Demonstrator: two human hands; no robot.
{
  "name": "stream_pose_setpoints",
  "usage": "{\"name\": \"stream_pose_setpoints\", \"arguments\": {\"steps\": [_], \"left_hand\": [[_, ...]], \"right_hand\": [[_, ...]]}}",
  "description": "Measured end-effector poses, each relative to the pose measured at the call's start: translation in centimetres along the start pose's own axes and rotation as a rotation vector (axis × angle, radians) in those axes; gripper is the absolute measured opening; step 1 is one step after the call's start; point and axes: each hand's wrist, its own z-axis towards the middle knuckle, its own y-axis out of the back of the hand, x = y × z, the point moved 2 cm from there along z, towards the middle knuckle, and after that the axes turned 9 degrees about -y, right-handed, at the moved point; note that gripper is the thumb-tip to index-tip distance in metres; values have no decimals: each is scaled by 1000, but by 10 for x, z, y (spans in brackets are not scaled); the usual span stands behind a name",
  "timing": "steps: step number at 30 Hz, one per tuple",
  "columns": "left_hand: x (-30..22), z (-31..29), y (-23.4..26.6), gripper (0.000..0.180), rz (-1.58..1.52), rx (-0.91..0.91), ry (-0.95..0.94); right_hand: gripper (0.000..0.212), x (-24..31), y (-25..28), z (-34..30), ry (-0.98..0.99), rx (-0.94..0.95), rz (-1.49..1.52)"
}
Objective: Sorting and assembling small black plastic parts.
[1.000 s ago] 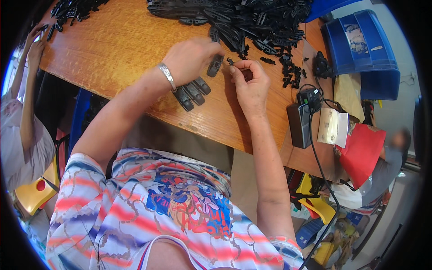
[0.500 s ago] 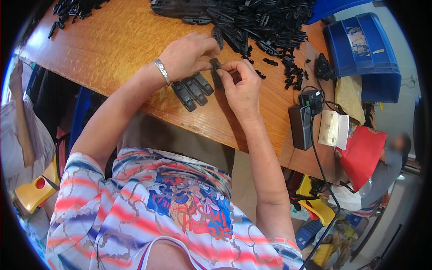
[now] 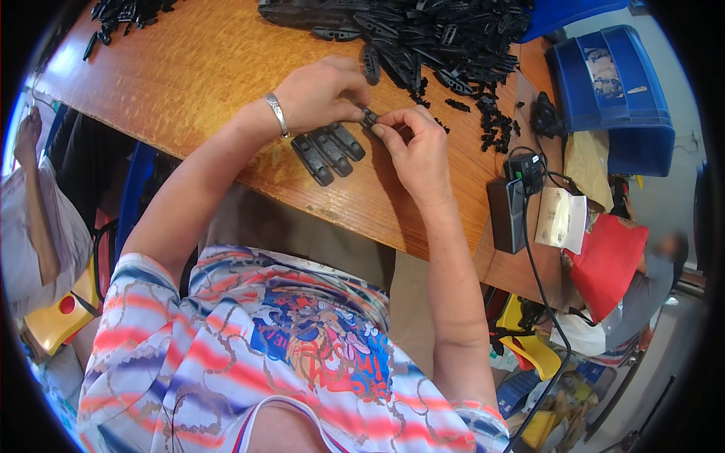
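Note:
My left hand [image 3: 321, 94], with a silver bracelet at the wrist, reaches over the table and pinches one end of a small black plastic part [image 3: 368, 117]. From the other side my right hand [image 3: 415, 147] grips the same part between thumb and index finger. Much of the part is hidden by my fingers. Just below my left hand, three long black plastic pieces [image 3: 327, 154] lie side by side on the wooden table [image 3: 226, 68]. Beyond my hands is a large heap of similar black pieces [image 3: 408, 34].
Tiny black parts [image 3: 495, 128] are scattered right of the heap. A black power adapter [image 3: 525, 170] with cables and a dark box [image 3: 506, 215] sit at the right. Beyond them stands a blue plastic bin [image 3: 615, 90]. Another person [image 3: 38, 219] is at the left.
The black part has turned between my hands and now shows less, with both hands' fingertips on it. My right hand has moved slightly right and down.

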Motion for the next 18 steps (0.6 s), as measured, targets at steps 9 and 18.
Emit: {"name": "stream_pose_setpoints", "arguments": {"steps": [9,18], "left_hand": [[-13,23,-1,18,-77,150,376],[-17,20,-6,17,-30,118,368]], "right_hand": [[25,-6,19,31,-492,246,-66],[34,-2,11,17,-371,165,-174]]}}
